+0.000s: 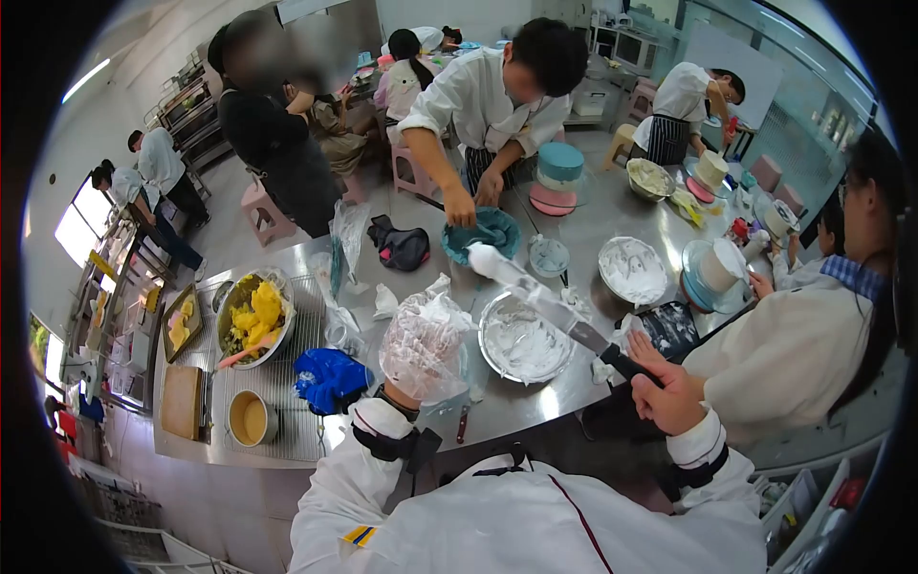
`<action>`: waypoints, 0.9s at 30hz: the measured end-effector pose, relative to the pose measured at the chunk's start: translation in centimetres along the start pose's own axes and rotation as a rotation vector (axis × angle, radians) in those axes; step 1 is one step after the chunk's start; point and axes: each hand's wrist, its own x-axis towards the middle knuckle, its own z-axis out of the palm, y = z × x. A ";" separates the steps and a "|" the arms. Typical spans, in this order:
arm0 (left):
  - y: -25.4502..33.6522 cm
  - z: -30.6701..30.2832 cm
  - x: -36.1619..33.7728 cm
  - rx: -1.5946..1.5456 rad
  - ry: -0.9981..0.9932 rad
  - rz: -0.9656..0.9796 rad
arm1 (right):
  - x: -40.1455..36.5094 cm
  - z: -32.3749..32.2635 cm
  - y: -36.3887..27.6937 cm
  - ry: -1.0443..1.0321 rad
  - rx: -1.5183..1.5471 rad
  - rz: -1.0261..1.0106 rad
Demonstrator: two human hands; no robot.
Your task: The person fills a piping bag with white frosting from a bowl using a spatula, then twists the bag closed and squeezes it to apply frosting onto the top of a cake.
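Note:
My right hand (666,394) is closed around the black handle of a palette knife (550,304). Its long blade points up and to the left, with white cream clumped on the tip. Beneath the blade is a metal bowl (524,342) of white cream. My left hand (409,381) is wrapped in a clear plastic piping bag (426,340) smeared with cream, which it holds up left of the bowl. The bag's folds mostly hide those fingers. A small knife with a brown handle (463,425) lies near the table edge between my arms.
On the left are a bowl of yellow filling (256,316), a round cake tin (251,419) and a blue cloth or bag (330,380). Across the table, a person works at a teal bowl (481,234) beside a blue cake (559,166). Close at right, another person's hand (650,356) rests near a dark cloth.

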 end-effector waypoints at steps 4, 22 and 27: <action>2.4 -0.3 3.0 0.130 0.192 0.107 | -1.0 3.1 -4.3 0.090 -0.761 -0.654; -1.6 -1.8 -0.8 0.271 0.429 0.080 | 6.1 -0.2 6.3 -0.001 -0.984 -0.253; 0.2 -3.9 -1.3 0.339 0.375 0.140 | 13.0 2.3 13.0 -0.062 -1.030 -0.171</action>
